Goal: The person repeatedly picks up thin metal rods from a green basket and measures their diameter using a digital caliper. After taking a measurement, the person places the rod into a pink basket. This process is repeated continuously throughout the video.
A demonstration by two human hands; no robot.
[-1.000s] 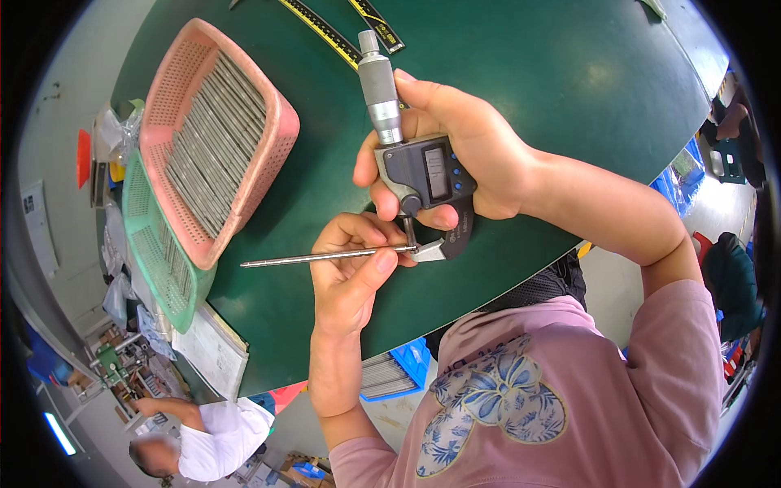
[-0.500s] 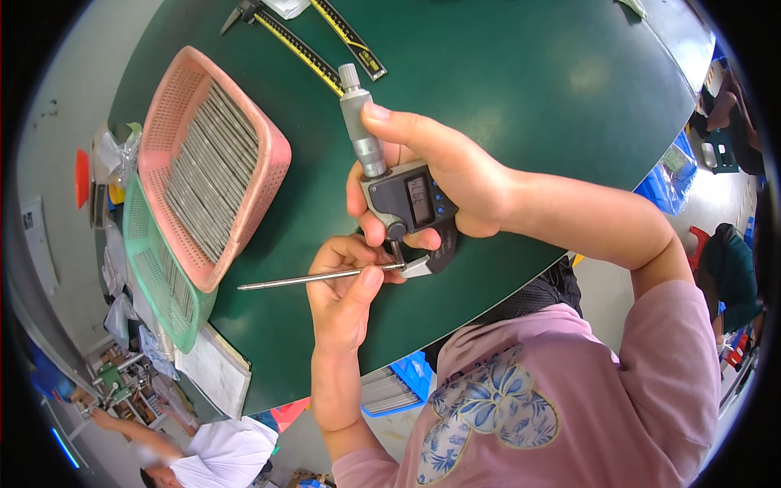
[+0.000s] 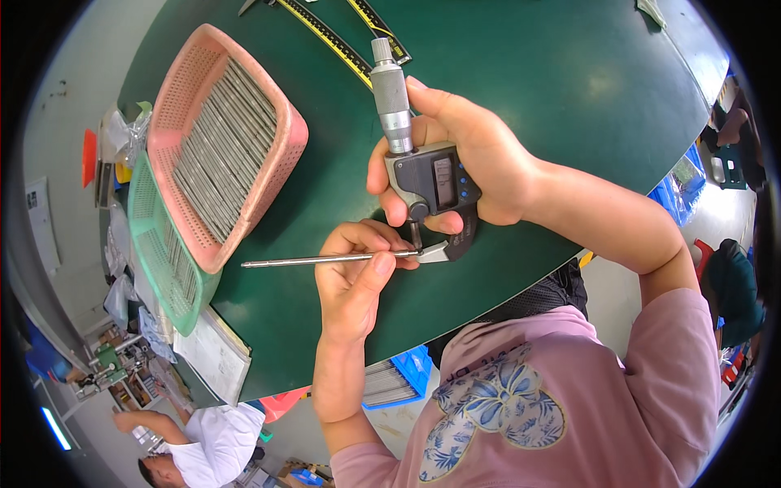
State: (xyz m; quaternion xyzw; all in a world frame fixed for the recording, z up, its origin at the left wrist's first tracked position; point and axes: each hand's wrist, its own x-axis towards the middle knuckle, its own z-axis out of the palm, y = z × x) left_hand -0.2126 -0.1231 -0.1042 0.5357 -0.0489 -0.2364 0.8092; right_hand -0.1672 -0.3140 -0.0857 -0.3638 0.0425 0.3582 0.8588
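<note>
My right hand (image 3: 488,154) is closed around a digital micrometer (image 3: 431,180) with a grey thimble and a small display. Its thumb lies against the thimble, and the fingers wrap the frame. Between the fingertips of my left hand (image 3: 350,297) is a thin metal rod (image 3: 301,261), held nearly level and pointing left. The rod's right end sits in the micrometer's jaws, between spindle and anvil; whether both faces touch it I cannot tell. To the left, a pink plastic basket (image 3: 294,134) holds many similar rods (image 3: 228,146) laid side by side.
A green basket (image 3: 142,220) with more rods stands against the pink one. Calipers (image 3: 329,37) lie at the far side of the green table (image 3: 537,89). Papers (image 3: 213,358) rest at its left edge. A blue bin (image 3: 416,370) is below; another person (image 3: 220,443) works at lower left.
The whole view has shifted slightly. My hands have moved a little right with the micrometer and rod, and the rod lies more level. Both grips look the same.
</note>
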